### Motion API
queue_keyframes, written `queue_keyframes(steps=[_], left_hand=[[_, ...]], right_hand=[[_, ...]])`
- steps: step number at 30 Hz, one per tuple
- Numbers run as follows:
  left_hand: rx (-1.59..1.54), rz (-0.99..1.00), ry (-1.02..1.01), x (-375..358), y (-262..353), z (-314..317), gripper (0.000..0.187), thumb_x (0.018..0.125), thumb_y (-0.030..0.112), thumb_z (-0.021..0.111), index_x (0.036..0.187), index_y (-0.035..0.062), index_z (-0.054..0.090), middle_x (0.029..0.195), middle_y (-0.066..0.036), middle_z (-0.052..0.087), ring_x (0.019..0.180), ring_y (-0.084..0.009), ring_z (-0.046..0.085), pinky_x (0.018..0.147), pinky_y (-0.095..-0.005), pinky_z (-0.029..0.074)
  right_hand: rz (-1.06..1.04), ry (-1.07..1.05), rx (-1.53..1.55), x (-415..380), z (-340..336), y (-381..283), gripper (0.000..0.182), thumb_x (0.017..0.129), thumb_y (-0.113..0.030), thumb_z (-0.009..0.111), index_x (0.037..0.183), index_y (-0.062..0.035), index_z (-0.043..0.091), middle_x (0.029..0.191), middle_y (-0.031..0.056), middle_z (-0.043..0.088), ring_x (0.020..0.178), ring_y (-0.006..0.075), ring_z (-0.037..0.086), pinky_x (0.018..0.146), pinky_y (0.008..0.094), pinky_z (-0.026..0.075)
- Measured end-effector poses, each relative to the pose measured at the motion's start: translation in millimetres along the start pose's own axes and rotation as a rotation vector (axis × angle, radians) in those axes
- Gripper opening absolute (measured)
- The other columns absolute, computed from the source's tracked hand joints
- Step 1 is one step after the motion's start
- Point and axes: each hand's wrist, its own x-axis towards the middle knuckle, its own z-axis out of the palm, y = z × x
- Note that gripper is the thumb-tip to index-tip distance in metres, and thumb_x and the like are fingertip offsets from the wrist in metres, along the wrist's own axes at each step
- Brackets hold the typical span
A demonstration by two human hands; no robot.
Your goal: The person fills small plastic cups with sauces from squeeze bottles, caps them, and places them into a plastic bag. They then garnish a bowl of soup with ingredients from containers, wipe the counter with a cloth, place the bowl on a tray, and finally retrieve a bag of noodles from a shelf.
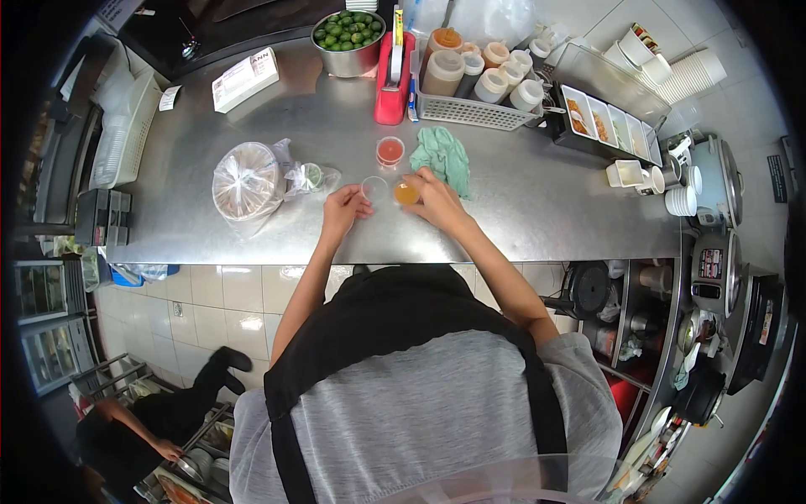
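Grey shirt and black apron (403, 336) nearest, seen from above. Beyond, on steel counter (520, 210): left hand (342, 208) pinching clear lid (374, 188); right hand (432, 200) gripping small cup of orange sauce (406, 194). Red sauce cup (389, 152) just behind, green cloth (443, 157) beside, bagged container (246, 181) left.

Both arms stretched forward; left hand (343, 207) and right hand (433, 198) close together, fingers curled.

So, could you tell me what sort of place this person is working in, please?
Most likely a commercial kitchen or food stall. A steel counter holds a basket of sauce bottles, a bowl of limes and stacked paper cups; the right hand holds a small sauce cup.
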Motion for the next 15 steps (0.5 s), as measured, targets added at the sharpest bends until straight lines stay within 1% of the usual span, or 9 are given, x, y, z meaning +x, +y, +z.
queue_keyframes(steps=[2, 4, 5, 8, 11, 14, 15], left_hand=[[0.02, -0.048, -0.055, 7.5, 1.2, 9.8, 0.026, 0.091, 0.018, 0.053, 0.105, -0.0033, 0.058, 0.074, -0.01, 0.062, 0.058, -0.015, 0.063, 0.05, -0.0236, 0.05], [0.044, -0.097, -0.113, 12.6, 7.1, 23.5, 0.028, 0.089, 0.021, 0.057, 0.103, -0.0033, 0.058, 0.07, -0.01, 0.061, 0.054, -0.0152, 0.061, 0.047, -0.0237, 0.049], [0.047, -0.092, -0.157, 13.5, 9.6, 29.8, 0.033, 0.087, 0.025, 0.06, 0.104, -0.003, 0.056, 0.07, -0.011, 0.062, 0.052, -0.0153, 0.061, 0.045, -0.0237, 0.049], [0.069, -0.126, -0.197, 16.7, 12.0, 44.0, 0.035, 0.086, 0.023, 0.062, 0.108, -0.0022, 0.053, 0.07, -0.013, 0.063, 0.053, -0.0158, 0.062, 0.045, -0.0245, 0.05], [0.003, -0.144, -0.232, 20.4, 7.8, 45.3, 0.038, 0.085, 0.021, 0.063, 0.112, -0.0016, 0.05, 0.07, -0.015, 0.063, 0.054, -0.0167, 0.062, 0.046, -0.0254, 0.051], [-0.017, -0.159, -0.234, 19.6, 9.2, 45.8, 0.036, 0.085, 0.02, 0.064, 0.111, -0.0016, 0.05, 0.069, -0.015, 0.062, 0.056, -0.0176, 0.063, 0.047, -0.0263, 0.052], [-0.009, -0.168, -0.23, 19.0, 10.7, 46.7, 0.035, 0.085, 0.021, 0.063, 0.11, -0.0009, 0.051, 0.069, -0.014, 0.062, 0.056, -0.017, 0.063, 0.048, -0.0259, 0.052]], right_hand=[[0.045, 0.01, 0.043, 1.5, 4.2, 2.3, 0.054, 0.065, -0.012, 0.076, 0.114, -0.0013, 0.055, 0.101, 0.0105, 0.052, 0.08, 0.0256, 0.062, 0.07, 0.0345, 0.049], [0.06, 0.02, 0.083, 2.0, 6.2, 3.3, 0.053, 0.065, -0.012, 0.076, 0.112, -0.0015, 0.056, 0.099, 0.0107, 0.051, 0.079, 0.0263, 0.062, 0.069, 0.0343, 0.05], [0.067, 0.024, 0.102, 2.2, 7.1, 4.4, 0.052, 0.065, -0.012, 0.077, 0.112, -0.0016, 0.056, 0.098, 0.0109, 0.051, 0.078, 0.0266, 0.062, 0.069, 0.0342, 0.05], [0.003, 0.097, 0.105, 2.8, 16.0, 16.3, 0.054, 0.064, -0.012, 0.077, 0.112, -0.0015, 0.056, 0.097, 0.0112, 0.052, 0.073, 0.026, 0.062, 0.067, 0.0332, 0.051], [0.045, 0.037, 0.304, 0.6, 13.8, 24.8, 0.055, 0.066, -0.014, 0.078, 0.115, -0.0015, 0.055, 0.102, 0.01, 0.052, 0.073, 0.0212, 0.062, 0.065, 0.0306, 0.051], [0.19, -0.044, 0.556, 0.5, 14.8, 33.8, 0.046, 0.074, -0.016, 0.074, 0.113, -0.0006, 0.057, 0.102, 0.0093, 0.056, 0.073, 0.0161, 0.063, 0.061, 0.0276, 0.052], [0.28, -0.057, 0.617, 2.0, 12.6, 31.8, 0.04, 0.077, -0.016, 0.071, 0.111, -0.0003, 0.058, 0.1, 0.0093, 0.057, 0.071, 0.0155, 0.063, 0.059, 0.0266, 0.052]])
